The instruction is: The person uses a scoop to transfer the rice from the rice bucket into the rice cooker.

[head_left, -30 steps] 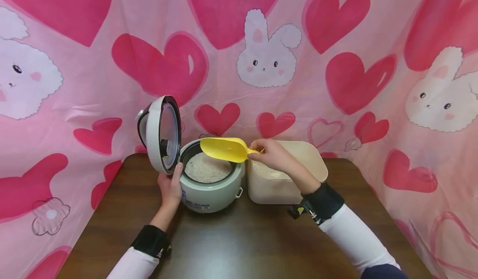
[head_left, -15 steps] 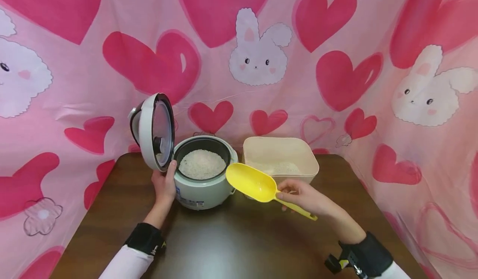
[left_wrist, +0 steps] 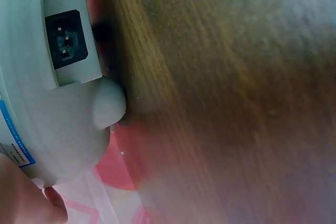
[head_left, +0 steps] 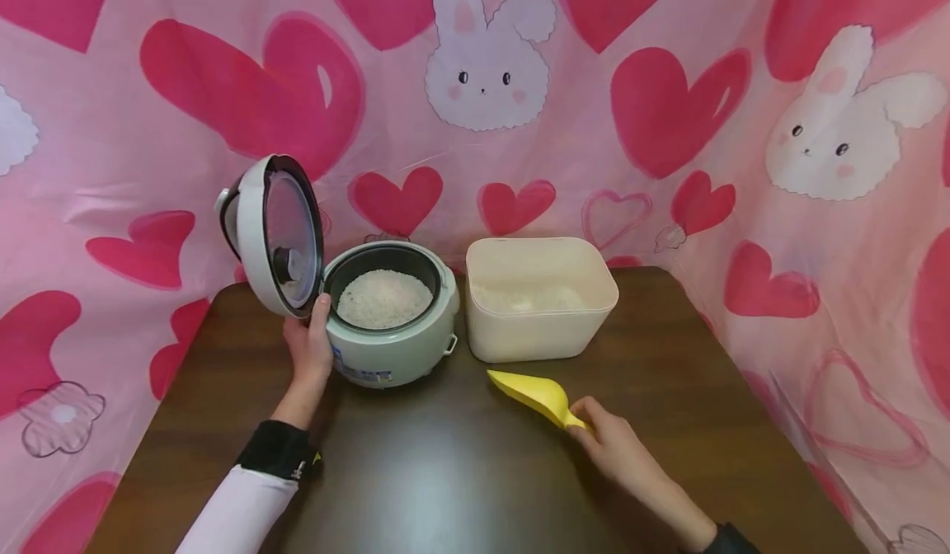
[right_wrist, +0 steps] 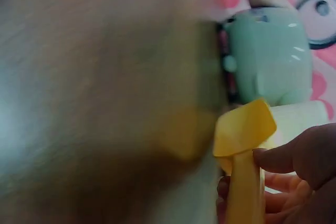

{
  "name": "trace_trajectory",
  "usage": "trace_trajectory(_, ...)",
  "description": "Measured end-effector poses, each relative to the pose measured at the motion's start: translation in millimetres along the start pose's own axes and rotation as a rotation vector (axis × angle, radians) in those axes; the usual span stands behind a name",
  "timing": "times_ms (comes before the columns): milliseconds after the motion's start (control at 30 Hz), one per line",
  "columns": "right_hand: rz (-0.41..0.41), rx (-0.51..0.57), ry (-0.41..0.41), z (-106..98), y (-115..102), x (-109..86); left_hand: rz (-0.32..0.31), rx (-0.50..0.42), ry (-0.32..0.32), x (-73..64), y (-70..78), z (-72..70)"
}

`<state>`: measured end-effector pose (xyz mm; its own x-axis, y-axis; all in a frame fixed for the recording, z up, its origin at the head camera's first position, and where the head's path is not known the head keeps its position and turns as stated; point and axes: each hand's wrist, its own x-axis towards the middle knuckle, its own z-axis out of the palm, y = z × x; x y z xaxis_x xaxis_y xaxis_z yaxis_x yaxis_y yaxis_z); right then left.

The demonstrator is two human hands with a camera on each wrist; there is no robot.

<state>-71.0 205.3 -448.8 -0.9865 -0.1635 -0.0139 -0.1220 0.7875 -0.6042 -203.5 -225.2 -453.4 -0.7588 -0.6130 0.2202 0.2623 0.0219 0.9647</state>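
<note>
A yellow scoop (head_left: 536, 393) is tilted above the front part of the table, gripped at its handle by my right hand (head_left: 612, 447). The right wrist view shows the thumb on the scoop handle and fingers curled beneath it. To the left stands a pale green rice cooker (head_left: 408, 360), its inner pot holding white rice (head_left: 383, 298). Its lid (head_left: 256, 245) is raised upright on the left side. My left hand (head_left: 308, 352) holds the lid low by the hinge, thumb in front; its other fingers are mostly hidden.
A cream rectangular bin (head_left: 530, 338), with some rice at its bottom, stands right of the cooker. Both sit toward the back of the dark wooden table (head_left: 438, 471). Behind hangs a pink heart-and-bunny cloth (head_left: 401, 133). A power socket (left_wrist: 66, 39) is on the cooker's side.
My right hand has carried the scoop from over the cooker and bin down to the right, toward the front, turning it on its side. The left hand stays at the lid.
</note>
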Motion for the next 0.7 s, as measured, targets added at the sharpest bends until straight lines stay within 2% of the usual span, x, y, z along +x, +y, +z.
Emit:
trace_trajectory(100,-0.027,-0.077,0.041,12.4,-0.5,-0.2,0.004,0.006,0.007,2.8,1.4,-3.9)
trace_trajectory(333,-0.101,-0.238,0.036,30.0,2.5,-2.0,-0.008,0.011,0.001,1.6,-3.5,-7.9)
trace_trajectory(500,-0.104,-0.261,0.060,30.6,6.6,-5.9,-0.053,0.031,-0.063,-1.4,-11.1,-7.2)
trace_trajectory(700,-0.048,-0.234,0.028,31.3,10.3,-15.0,-0.110,0.101,-0.134,-7.7,-13.4,-10.6)
